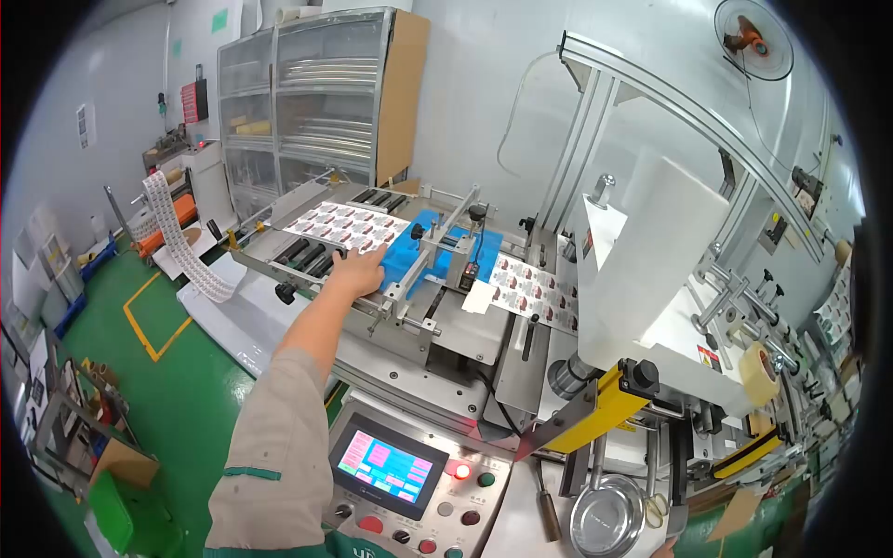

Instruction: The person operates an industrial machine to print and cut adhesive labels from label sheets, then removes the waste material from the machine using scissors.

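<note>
My left hand [358, 272] reaches out palm down, with its fingers spread at the near edge of a printed label web [346, 226], beside a blue sheet [405, 253] on the machine bed. Nothing is visibly gripped in it. The printed web shows again on the right of the crossbar unit [535, 290], with a small white paper piece [479, 298] by it. At the bottom edge, a sliver of skin that looks like my right hand [664, 550] shows below the scissors [657, 508]; its fingers are hidden.
A touchscreen panel [388, 465] with buttons sits in front of me. Right of it are a wooden-handled tool [549, 516], a metal pan [606, 517] and a yellow bar [595, 409]. A large white roll [665, 251] stands on the right. Shelves [326, 88] are behind.
</note>
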Motion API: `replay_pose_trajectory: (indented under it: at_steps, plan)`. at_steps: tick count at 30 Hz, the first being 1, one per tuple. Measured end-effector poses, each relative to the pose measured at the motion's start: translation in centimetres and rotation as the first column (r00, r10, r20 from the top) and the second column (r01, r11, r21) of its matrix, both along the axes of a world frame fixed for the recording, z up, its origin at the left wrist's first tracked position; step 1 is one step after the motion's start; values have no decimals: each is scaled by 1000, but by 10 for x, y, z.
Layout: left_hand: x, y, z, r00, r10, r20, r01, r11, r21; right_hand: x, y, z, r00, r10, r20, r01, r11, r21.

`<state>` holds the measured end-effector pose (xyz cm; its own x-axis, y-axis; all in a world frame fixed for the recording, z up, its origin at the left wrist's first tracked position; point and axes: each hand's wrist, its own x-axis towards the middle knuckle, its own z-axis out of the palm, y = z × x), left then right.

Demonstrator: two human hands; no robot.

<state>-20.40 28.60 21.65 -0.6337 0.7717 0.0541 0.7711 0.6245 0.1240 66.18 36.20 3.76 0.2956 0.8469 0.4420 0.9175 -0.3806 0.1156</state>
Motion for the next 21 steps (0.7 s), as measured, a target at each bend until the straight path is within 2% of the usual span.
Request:
replay_pose_trajectory:
  at_steps: [1, 2, 4, 5, 6, 7, 11, 15, 16, 21]
  plan:
    - [1, -1, 1, 1000, 0, -6, 0, 1000, 4, 40, 19, -43, 951, 23, 309, -114, 954, 278]
    - [1, -2, 1, 1000, 5, 1, -5, 1000, -1, 33, 15, -32, 951, 25, 309, -116, 953, 280]
    - [3, -2, 4, 1000, 11, 19, -11, 1000, -23, 18, 3, -7, 723, 139, 677, -446, 842, 303]
    - [4, -2, 4, 999, 20, 30, -20, 999, -28, 28, 5, -13, 908, 217, 358, -291, 942, 166]
    - [3, -3, 4, 999, 23, 40, -22, 999, -29, 21, 4, -11, 995, 95, -30, -97, 991, -88]
    - [3, -3, 4, 998, 25, 49, -24, 999, -29, 13, 2, -5, 988, -19, -155, -17, 973, -228]
    - [-1, -2, -6, 1000, 6, -3, -6, 998, 55, 9, 0, -4, 978, -77, -196, 14, 952, -307]
    - [2, -3, -2, 1000, 4, 4, -4, 998, 67, 10, 1, -1, 971, -113, -211, 30, 932, -362]
    - [3, -2, 5, 999, 23, 49, -22, 999, -27, 10, 2, 0, 968, -126, -215, 37, 926, -375]
    - [0, -2, 0, 999, 19, 28, -19, 1000, -18, 10, 5, -2, 974, -132, -186, 41, 904, -426]
